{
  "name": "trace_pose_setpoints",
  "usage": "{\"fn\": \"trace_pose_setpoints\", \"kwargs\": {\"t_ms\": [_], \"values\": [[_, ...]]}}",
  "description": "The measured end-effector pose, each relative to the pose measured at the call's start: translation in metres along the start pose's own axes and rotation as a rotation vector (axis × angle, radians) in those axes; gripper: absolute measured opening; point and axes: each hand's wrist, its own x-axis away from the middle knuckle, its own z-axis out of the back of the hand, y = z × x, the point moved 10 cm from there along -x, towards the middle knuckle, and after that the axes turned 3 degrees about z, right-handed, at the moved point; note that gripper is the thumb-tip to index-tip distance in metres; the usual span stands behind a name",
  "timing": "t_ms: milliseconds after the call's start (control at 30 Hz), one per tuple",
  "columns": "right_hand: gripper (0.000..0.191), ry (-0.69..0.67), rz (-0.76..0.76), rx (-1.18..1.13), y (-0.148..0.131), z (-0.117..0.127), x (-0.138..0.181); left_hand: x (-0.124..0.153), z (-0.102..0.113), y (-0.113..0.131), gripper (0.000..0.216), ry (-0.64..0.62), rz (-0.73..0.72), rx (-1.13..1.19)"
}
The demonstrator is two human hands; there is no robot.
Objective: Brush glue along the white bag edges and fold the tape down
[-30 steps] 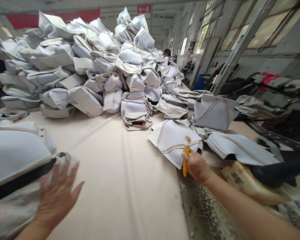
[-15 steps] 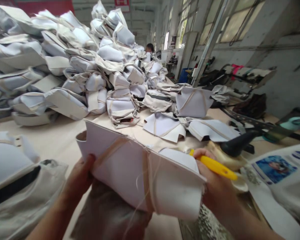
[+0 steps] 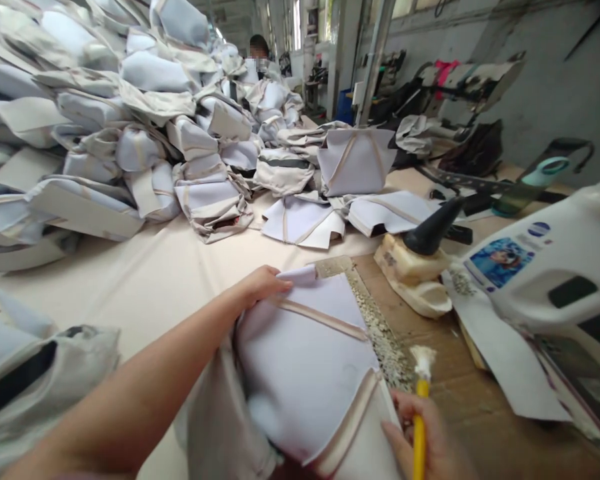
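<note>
A half-sewn bag (image 3: 300, 360) of stiff white panels with beige tape strips lies turned under both hands, its grey cloth (image 3: 225, 413) hanging at the left. My left hand (image 3: 266, 285) is closed on the bag's far edge, thumb on top. At the near right edge, my right hand (image 3: 420, 427) pinches the panel and also holds a brush (image 3: 420, 393) with a yellow handle. The brush's pale bristles point up and away from the bag. The bag's right edge lies along a glue-crusted strip (image 3: 380, 327) on a brown board.
A heap of similar bags (image 3: 145, 120) fills the back left; another bag (image 3: 45, 373) sits at the near left. To the right stand a black cone nozzle (image 3: 435, 227) on a yellowish block, a white jug (image 3: 545, 260) and a green bottle (image 3: 530, 187). A person (image 3: 258, 57) is far back.
The bag has been lowered from in front of me and turned, its edge now along the crusted strip. My left hand has moved to its far edge; the brush now points upright.
</note>
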Motion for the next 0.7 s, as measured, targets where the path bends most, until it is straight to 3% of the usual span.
{"fn": "trace_pose_setpoints", "kwargs": {"t_ms": [100, 167, 233, 300, 367, 467, 567, 700], "values": [[0.027, 0.121, 0.272, 0.353, 0.007, 0.003, -0.006, -0.015, -0.016, 0.03, 0.032, 0.053, -0.037, -0.19], [0.024, 0.155, 0.403, 0.524, 0.005, -0.007, -0.008, -0.007, -0.025, 0.052, 0.041, 0.105, -0.117, -0.285], [0.023, 0.171, 0.449, 0.613, 0.003, -0.016, -0.01, 0.015, -0.046, 0.082, 0.05, 0.108, -0.311, -0.404], [0.024, 0.185, 0.459, 0.636, -0.001, -0.019, -0.011, 0.042, -0.086, 0.103, 0.054, 0.002, -0.54, -0.541], [0.024, 0.174, 0.455, 0.626, -0.003, -0.017, -0.013, 0.061, -0.13, 0.104, 0.058, -0.151, -0.659, -0.631], [0.02, 0.091, 0.455, 0.513, -0.007, -0.003, -0.031, 0.06, -0.168, 0.089, 0.06, -0.268, -0.639, -0.616], [0.025, -0.037, 0.405, 0.269, -0.015, 0.02, -0.067, 0.05, -0.177, 0.081, 0.057, -0.269, -0.653, -0.565], [0.031, -0.114, 0.192, 0.076, -0.022, 0.03, -0.128, 0.048, -0.172, 0.08, 0.055, -0.271, -0.674, -0.532]]}}
